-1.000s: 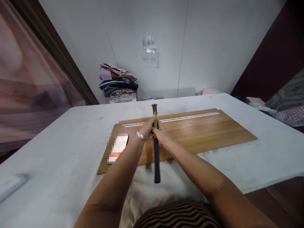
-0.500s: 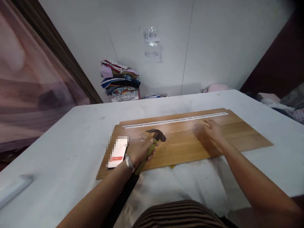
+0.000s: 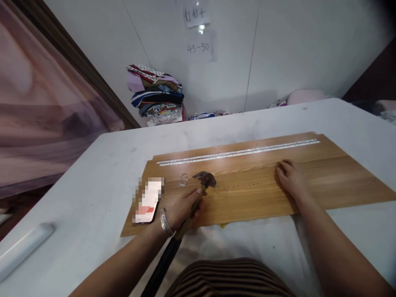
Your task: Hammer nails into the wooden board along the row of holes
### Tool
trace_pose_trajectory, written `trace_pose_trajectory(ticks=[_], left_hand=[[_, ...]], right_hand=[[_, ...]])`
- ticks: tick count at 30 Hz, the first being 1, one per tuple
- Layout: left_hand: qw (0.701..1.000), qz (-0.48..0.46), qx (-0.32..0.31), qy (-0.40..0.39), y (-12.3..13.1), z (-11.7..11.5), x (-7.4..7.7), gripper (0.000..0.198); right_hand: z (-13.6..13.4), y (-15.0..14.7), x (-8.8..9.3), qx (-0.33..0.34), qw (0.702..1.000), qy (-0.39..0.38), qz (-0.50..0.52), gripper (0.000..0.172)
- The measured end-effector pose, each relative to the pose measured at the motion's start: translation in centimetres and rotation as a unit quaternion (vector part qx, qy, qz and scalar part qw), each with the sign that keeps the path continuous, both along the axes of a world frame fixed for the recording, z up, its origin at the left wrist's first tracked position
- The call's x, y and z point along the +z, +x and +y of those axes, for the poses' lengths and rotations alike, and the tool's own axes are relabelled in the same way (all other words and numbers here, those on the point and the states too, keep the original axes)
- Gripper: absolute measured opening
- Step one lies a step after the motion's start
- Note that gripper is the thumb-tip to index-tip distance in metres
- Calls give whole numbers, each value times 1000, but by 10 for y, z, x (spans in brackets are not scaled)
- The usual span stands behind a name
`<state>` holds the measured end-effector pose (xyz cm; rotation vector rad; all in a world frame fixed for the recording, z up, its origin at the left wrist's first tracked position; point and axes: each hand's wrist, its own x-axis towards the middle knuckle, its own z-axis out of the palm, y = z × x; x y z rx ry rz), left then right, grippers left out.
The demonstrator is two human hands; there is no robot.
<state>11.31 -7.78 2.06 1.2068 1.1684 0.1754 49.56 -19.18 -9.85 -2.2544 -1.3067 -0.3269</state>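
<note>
My left hand [image 3: 188, 207], with a silver bracelet at the wrist, is wrapped round the handle of a claw hammer [image 3: 205, 180] whose head is up over the wooden board [image 3: 247, 202]. My right hand [image 3: 290, 176] is at the right part of the board, fingers curled; whatever is between them, if anything, is hidden. A row of small dark marks [image 3: 238, 186] runs between the hammer head and my right hand. Several loose nails [image 3: 183, 180] lie left of the hammer head. Two pale marked strips [image 3: 235, 154] stretch along the board's far side.
On the board's left end lies a phone [image 3: 149, 202]. The board rests on a white table [image 3: 93, 185]. A white roll [image 3: 27, 245] is at the left. Folded clothes [image 3: 156, 93] are stacked by the wall, below papers [image 3: 197, 47] with writing.
The view has tilted down and shifted. My right hand has moved a little to the right and toward me along the board. The hammer remains in my left hand.
</note>
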Motion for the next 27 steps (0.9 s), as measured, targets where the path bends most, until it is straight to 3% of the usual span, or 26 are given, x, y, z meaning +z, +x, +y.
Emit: trace_pose_trajectory(ticks=[6,14,20,27], left_hand=[[999,3,-34,25,0,-3,-13,55],[999,-14,-28,35,-3,-9,0,58],[998,12,-44,48,-5,-8,-8,62],[999,-9,-34,36,-6,-8,-5,58]], right_hand=[[-2,-4,2,7,1000,-3,19,34],[-2,-2,1,5,1000,-3,15,35],[-1,-1,-1,4,1000,-4,21,35],[-2,0,-1,12,1000,5,25,33]])
